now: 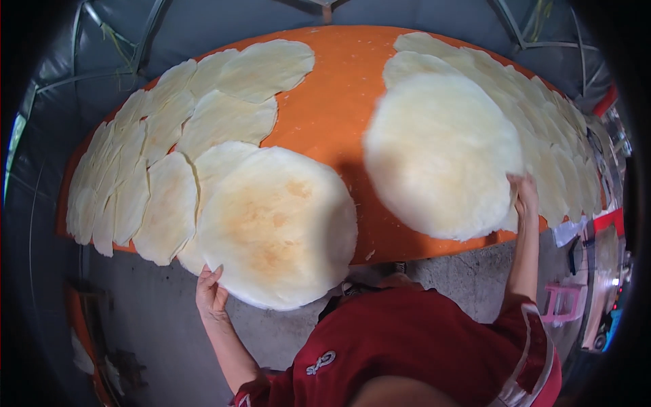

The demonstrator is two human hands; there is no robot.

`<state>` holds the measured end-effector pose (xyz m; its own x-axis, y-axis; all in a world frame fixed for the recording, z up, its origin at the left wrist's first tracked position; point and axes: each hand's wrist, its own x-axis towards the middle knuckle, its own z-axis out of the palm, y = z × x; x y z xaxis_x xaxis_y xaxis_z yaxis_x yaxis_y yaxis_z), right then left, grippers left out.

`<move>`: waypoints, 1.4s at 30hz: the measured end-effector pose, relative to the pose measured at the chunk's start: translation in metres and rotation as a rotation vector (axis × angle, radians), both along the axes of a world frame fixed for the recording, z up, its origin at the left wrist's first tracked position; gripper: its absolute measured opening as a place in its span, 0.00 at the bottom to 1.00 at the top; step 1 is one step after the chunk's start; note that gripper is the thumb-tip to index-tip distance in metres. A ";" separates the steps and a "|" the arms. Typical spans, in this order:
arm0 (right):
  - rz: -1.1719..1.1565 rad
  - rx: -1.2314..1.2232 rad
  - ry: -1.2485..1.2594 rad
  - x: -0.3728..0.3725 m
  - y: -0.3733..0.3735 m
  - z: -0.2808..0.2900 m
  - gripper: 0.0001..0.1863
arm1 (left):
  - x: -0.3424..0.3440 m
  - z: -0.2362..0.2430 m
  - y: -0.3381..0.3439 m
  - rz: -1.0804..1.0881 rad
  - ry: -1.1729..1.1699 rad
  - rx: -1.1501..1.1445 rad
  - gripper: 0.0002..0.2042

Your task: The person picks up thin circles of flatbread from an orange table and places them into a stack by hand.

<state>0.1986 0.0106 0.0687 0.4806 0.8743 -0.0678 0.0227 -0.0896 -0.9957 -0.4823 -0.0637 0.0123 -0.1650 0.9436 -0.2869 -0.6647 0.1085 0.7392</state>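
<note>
A large round flatbread sheet (278, 224) with browned patches is pinched at its lower left edge by my left hand (212, 292). It overlaps other sheets and its near side hangs past the table's front edge. On the right, my right hand (523, 193) grips the right edge of another pale round flatbread sheet (441, 152), slightly blurred at its rim. That one lies over or just above the orange table (325, 95); I cannot tell whether it touches. The fingertips of both hands are partly hidden by the sheets.
Overlapping flatbread sheets cover the table's left side (169, 122) and right side (536, 122). Beyond the far edge hangs a grey tarp wall (196, 27) with metal bars. A pink plastic stool (561, 303) stands on the concrete floor (156, 305) at the right.
</note>
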 end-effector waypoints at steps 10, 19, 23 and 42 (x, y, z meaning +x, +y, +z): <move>0.909 0.057 -0.204 -0.304 0.041 -0.019 0.49 | 0.059 0.029 0.029 -0.043 0.117 0.120 0.24; 1.289 0.113 -0.081 -0.451 -0.005 -0.050 0.61 | 0.072 0.021 0.035 0.016 0.195 0.059 0.26; 1.348 0.001 0.030 -0.440 -0.003 -0.044 0.59 | 0.074 0.020 0.013 -0.058 0.048 0.221 0.36; 1.142 0.170 0.136 -0.286 0.185 -0.025 0.11 | 0.035 -0.014 -0.028 0.284 -0.018 -0.150 0.17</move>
<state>-0.0870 0.1952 0.0433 -0.5953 0.7970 0.1015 -0.1041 0.0488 -0.9934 -0.4476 -0.0914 -0.0021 -0.4091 0.8078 -0.4245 -0.6971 0.0235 0.7166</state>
